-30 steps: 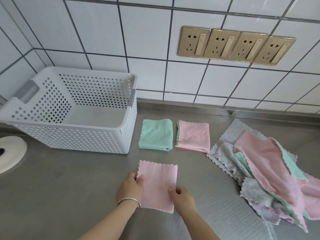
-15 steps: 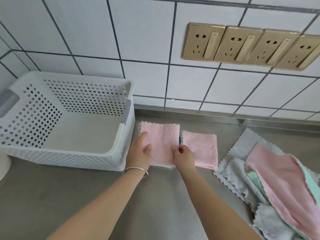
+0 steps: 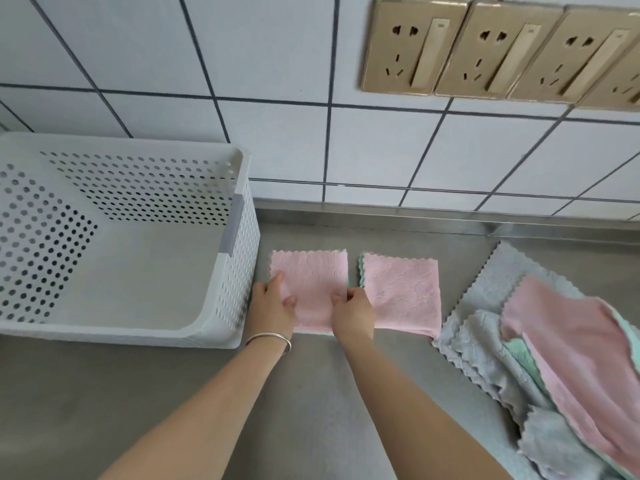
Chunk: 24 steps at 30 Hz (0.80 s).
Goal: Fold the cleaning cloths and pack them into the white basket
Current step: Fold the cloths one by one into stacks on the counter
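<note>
Hands meet on a folded pink cloth that lies on the steel counter, just right of the white basket. The left hand holds the cloth's left edge, thumb on top and fingers curled at the side. The right hand pinches its right edge between thumb and fingertips. A thin strip of green shows along the cloth's near and right edges, so it rests on top of a green cloth, mostly hidden. A silver bangle circles the left wrist.

Just to the right lies a second folded pink cloth, with a green scalloped edge showing along its left side. The two folded cloths sit close together with a narrow gap between them.

Further right, a loose pile of unfolded cloths spreads over the counter: grey ones underneath, a large pink one draped on top, and bits of green between.

The basket has perforated walls and nothing is visible inside it. Behind everything rises a white tiled wall carrying a row of gold sockets.
</note>
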Each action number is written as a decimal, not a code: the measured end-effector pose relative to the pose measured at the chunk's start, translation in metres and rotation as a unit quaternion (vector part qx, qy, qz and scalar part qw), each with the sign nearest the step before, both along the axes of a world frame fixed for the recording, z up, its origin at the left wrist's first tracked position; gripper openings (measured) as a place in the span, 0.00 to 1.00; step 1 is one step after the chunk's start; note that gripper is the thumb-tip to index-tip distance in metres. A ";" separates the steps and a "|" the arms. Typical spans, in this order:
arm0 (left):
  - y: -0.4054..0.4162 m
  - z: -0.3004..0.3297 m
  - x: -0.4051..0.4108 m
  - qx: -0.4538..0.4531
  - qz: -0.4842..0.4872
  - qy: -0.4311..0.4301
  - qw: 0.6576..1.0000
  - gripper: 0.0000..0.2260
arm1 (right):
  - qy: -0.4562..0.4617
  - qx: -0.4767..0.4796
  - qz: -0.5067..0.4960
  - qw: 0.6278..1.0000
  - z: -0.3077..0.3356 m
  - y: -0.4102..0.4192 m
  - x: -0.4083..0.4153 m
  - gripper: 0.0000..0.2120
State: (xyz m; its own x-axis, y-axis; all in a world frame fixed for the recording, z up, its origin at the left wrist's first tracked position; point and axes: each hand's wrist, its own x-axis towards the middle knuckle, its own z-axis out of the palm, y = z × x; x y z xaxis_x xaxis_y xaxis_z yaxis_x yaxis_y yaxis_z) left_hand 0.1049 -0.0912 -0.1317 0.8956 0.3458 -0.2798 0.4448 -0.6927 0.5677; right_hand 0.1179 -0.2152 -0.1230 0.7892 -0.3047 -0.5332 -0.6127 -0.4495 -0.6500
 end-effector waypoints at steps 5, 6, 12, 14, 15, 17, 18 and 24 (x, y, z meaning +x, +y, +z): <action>-0.005 0.010 -0.012 0.223 -0.137 -0.116 0.958 0.26 | -0.149 -0.063 0.095 0.982 0.021 -0.025 -0.025 0.14; -0.009 0.014 -0.013 0.239 -0.153 -0.152 0.947 0.27 | -0.191 -0.076 0.106 0.973 0.024 -0.038 -0.036 0.16; -0.095 0.033 -0.025 0.188 -0.273 -0.301 0.894 0.24 | -0.260 -0.243 0.021 0.934 0.019 -0.169 -0.117 0.12; -0.133 0.032 -0.034 0.160 -0.335 -0.322 0.871 0.23 | -0.261 -0.309 -0.019 0.914 0.017 -0.213 -0.142 0.10; -0.151 0.031 -0.039 0.145 -0.362 -0.324 0.862 0.23 | -0.246 -0.341 -0.030 0.907 0.016 -0.233 -0.151 0.11; -0.183 0.027 -0.048 0.125 -0.394 -0.314 0.855 0.23 | -0.195 -0.388 -0.032 0.900 0.012 -0.262 -0.162 0.14; -0.199 0.025 -0.052 0.119 -0.409 -0.306 0.851 0.23 | -0.168 -0.401 -0.026 0.900 0.010 -0.275 -0.166 0.14; -0.273 0.036 -0.056 0.108 -0.512 -0.235 0.819 0.18 | -0.091 -0.424 0.040 0.900 0.013 -0.303 -0.160 0.09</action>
State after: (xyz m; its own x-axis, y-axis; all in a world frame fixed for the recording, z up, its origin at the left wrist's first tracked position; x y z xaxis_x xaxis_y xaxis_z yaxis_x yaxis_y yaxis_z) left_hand 0.0492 -0.3644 -0.0956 0.7390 -0.6573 0.1477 -0.6639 -0.6733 0.3255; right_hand -0.0423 -0.5187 -0.1105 0.8770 -0.4806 0.0039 -0.4754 -0.8687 -0.1393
